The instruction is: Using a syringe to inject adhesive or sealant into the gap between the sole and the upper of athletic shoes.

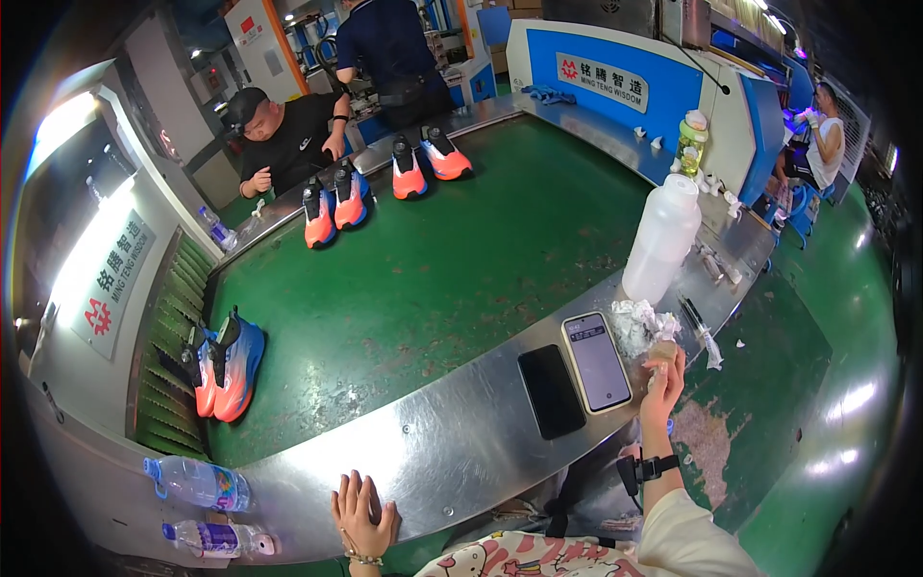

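Note:
My left hand rests with its fingers outstretched on the near metal rim of a green conveyor belt, holding nothing. My right hand is closed around a small beige lump, whose kind I cannot make out. Right behind that hand lies a heap of crumpled white tissue. A lit smartphone and a dark phone lie side by side to its left. Farther back stands a large white plastic bottle, partly filled. Black pens lie right of the tissue.
Orange-and-blue running shoes stand on the belt: a pair at left, others at the far side. Two water bottles lie at the near left. A person in a black cap leans at the far edge. A green bottle stands far right.

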Demonstrator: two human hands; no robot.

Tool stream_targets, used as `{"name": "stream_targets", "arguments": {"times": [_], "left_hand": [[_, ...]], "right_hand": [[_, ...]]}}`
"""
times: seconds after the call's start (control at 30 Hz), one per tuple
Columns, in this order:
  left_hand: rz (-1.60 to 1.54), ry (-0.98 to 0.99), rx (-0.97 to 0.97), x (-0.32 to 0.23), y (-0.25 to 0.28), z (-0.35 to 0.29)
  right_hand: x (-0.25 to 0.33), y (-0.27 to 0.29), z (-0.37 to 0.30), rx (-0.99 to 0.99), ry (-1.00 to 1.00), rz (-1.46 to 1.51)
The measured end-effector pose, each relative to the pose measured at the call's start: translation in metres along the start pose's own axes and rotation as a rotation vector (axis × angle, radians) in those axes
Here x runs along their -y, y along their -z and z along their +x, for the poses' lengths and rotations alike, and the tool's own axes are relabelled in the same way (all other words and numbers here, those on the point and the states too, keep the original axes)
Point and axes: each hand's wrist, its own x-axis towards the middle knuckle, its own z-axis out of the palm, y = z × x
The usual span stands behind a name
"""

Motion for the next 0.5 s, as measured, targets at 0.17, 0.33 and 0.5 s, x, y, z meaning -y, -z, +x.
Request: {"name": "stream_targets", "arguments": {"times": [0.17, 0.33, 0.5], "left_hand": [[0.000, -0.002, 0.002, 0.0016, -0.0019, 0.0011], [-0.002, -0.002, 0.010, 0.0008, -0.0010, 0.0001], [-0.001, -0.002, 0.011, 0.0013, -0.0017, -0.0012]], "right_hand": [[0.0005, -0.0027, -0.0006, -0.012, -0.013, 0.024], [-0.0062, -0.0019, -0.0029, -0.019, -0.005, 0.011], [-0.0069, -0.0006, -0.0029, -0.008, -0.015, 0.032]]}}
